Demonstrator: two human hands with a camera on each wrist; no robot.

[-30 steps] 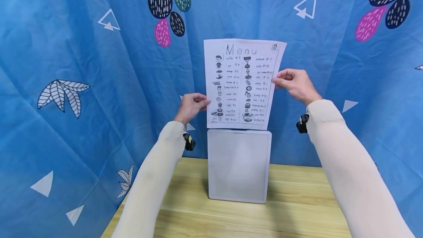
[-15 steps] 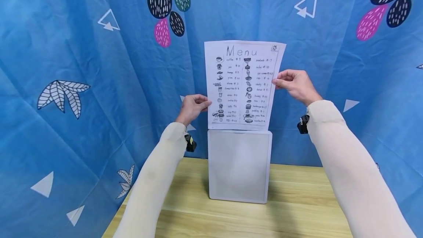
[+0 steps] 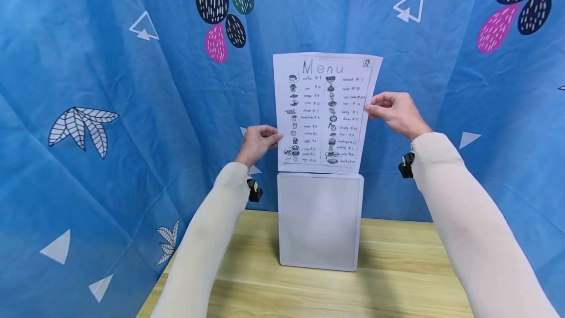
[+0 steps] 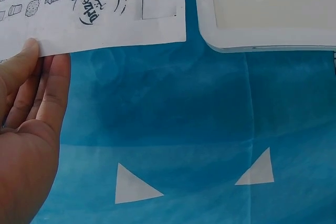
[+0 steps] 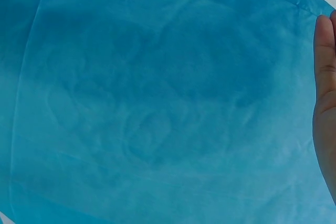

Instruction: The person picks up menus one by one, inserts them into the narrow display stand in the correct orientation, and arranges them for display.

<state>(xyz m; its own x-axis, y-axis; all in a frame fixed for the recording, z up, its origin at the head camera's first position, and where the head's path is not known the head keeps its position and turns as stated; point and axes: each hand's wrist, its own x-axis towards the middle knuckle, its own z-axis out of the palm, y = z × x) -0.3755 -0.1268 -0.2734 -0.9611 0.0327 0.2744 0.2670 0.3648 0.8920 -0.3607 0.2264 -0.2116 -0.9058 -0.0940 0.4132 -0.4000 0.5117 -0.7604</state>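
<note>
A white paper menu (image 3: 324,112) with hand-drawn food pictures and prices is held upright, slightly bowed, between both hands. My left hand (image 3: 257,144) pinches its left edge between thumb and fingers; the left wrist view shows the thumb on the printed face of the menu (image 4: 121,24). At the right edge, higher up, my right hand (image 3: 397,113) pinches the sheet. Directly below the menu stands a white-framed panel (image 3: 319,222), upright, its top edge right at the paper's lower edge. In the right wrist view only part of the right hand (image 5: 324,98) shows, beside a paper corner.
The panel stands on a light wood-grain table (image 3: 397,259). Behind and to both sides hangs a blue cloth (image 3: 145,77) patterned with leaves, drops and white triangles.
The menu and left hand have shifted very slightly right; the menu dipped a little and rose again. Both hands keep their hold on its edges.
</note>
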